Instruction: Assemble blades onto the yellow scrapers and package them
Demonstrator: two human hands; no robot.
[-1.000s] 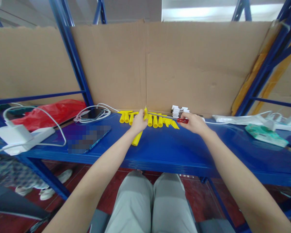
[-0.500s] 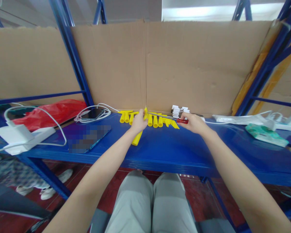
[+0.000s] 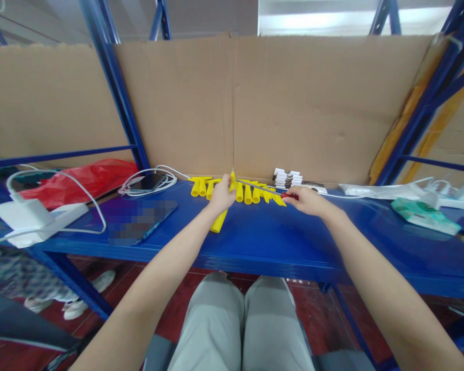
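My left hand (image 3: 221, 196) is closed around a yellow plastic piece with a tube-like handle (image 3: 218, 221). The handle sticks out below my fingers toward the shelf's front edge. My right hand (image 3: 308, 201) grips the red handle of a screwdriver (image 3: 260, 188). Its long metal shaft points left, and its end meets or lies close to the top of the held piece; exact contact is too small to tell. Along the back of the shelf lie several similar yellow pieces (image 3: 248, 195), some behind my left hand and some beneath the shaft.
A stack of white parts (image 3: 288, 178) stands behind the screwdriver. To the left are a coiled white cable (image 3: 166, 180), a blurred flat device (image 3: 143, 221), a charger (image 3: 33, 214) and a red bag (image 3: 88, 178). A green packet (image 3: 425, 216) lies right. Cardboard (image 3: 294, 103) walls the back.
My right hand has shifted slightly down, turning its grip, so the screwdriver's handle end sits lower. My left hand and the yellow piece have stayed in place.
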